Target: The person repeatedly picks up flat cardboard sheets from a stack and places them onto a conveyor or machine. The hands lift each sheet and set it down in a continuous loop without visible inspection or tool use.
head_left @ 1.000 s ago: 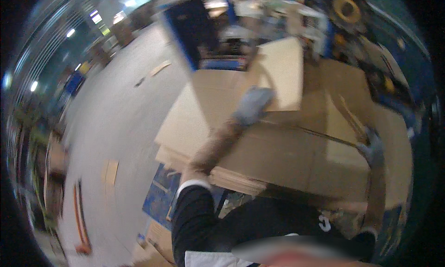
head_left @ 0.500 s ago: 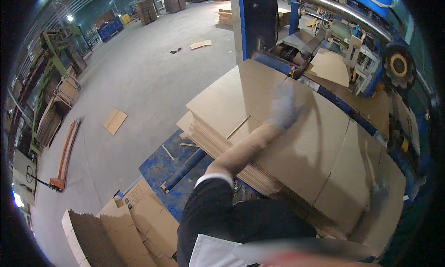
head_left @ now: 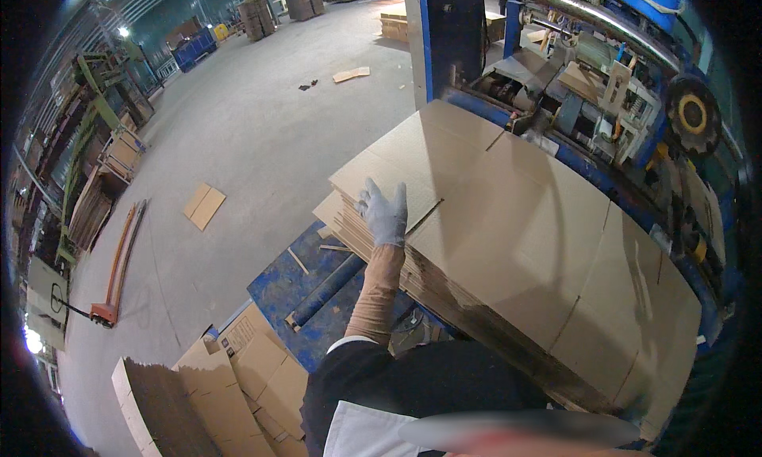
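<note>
My left hand (head_left: 383, 213), in a light grey glove, is over the left edge of a stack of flat brown cardboard sheets (head_left: 508, 211). Its fingers are spread, and nothing shows between them. The top sheet has slots and crease lines, and the stack's layered edges face me. At the near right corner of the stack, a dark blurred patch seems to be my right hand (head_left: 633, 416); its fingers cannot be made out.
Beyond the stack stands a blue machine (head_left: 587, 100) with rollers and a black wheel (head_left: 692, 116). A blue roller table (head_left: 317, 278) lies left of the stack. Folded cardboard (head_left: 198, 401) is at lower left, an orange pallet jack (head_left: 115, 274) farther left.
My left hand has moved back and left, from the far side of the stack to its left edge. The right hand has come nearer me. A cardboard piece in the machine has mostly gone from view.
</note>
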`<state>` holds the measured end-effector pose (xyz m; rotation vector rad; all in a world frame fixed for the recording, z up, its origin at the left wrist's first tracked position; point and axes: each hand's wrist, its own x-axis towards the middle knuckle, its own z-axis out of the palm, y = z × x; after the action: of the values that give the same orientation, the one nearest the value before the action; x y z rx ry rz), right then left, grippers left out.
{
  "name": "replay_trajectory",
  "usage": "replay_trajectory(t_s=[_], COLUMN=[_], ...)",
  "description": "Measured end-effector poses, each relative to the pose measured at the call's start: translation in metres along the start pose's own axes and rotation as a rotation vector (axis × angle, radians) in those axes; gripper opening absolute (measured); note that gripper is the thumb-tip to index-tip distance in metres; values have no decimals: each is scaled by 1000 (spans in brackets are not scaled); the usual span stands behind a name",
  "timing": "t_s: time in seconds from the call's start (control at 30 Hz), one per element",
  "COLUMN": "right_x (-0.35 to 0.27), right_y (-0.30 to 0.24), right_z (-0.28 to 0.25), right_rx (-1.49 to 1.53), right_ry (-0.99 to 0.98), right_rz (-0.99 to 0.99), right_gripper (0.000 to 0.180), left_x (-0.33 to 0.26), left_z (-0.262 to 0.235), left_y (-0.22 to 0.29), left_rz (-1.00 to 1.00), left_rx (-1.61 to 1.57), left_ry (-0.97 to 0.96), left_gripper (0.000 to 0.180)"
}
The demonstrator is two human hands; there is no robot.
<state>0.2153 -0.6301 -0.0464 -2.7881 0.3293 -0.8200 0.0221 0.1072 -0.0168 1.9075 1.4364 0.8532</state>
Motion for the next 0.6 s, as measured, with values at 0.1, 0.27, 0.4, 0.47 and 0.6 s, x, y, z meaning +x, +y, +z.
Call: replay_trajectory(t_s=[0.1,0.27,0.4,0.47,0.6], right_x=[-28,-85,-93,-81,-85], right_y=[16,44,49,33,-34], right_z=[-19,-40,-40,-58,-142], right_rx=[33,329,918,1170,1049], right_ry=[144,437,539,501,531], right_rz=[53,263,488,630,363], right_gripper=[35,37,38,31,30], left_x=[8,43,101,116,96], left_z=[-24,-62,-65,-53,-41], left_y=[17,54,65,53,11], left_rz=[210,609,569,360,724], left_rx=[-254,-766,-798,-1088,-520], left_ry=[23,-29,-76,-343,-150], left_gripper=[83,75,63,41,27])
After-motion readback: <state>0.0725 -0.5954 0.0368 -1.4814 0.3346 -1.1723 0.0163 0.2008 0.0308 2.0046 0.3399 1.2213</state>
